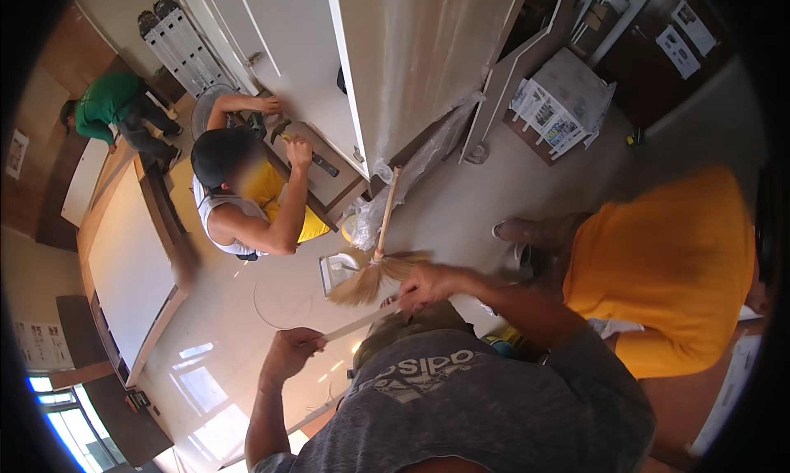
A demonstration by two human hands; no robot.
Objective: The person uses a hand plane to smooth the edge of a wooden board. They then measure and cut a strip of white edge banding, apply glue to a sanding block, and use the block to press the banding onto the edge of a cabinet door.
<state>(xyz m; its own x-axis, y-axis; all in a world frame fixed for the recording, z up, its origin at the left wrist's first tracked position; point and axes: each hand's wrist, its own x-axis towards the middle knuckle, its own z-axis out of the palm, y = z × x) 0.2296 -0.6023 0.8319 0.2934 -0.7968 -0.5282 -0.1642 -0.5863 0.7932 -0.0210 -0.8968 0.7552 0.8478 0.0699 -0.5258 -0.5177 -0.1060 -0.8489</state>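
A thin, flat, pale strip (360, 322) stretches between my two hands in front of my chest. Its left end is pinched in the fingers of my left hand (292, 354). At the other end, higher and to the right, my right hand (429, 285) grips it with curled fingers. Just beyond my right hand lie the bristles of a straw broom (360, 284), whose wooden handle leans away toward a wrapped panel. A white dustpan (337, 271) is on the floor beside the bristles.
Ahead, a person in a dark cap (220, 156) holds a hammer (284, 130) at a brown frame. Someone in an orange shirt (658, 271) stands close at my right. A person in green (113, 103) bends at far left, near a white-topped panel (132, 259) and a folded ladder (181, 45).
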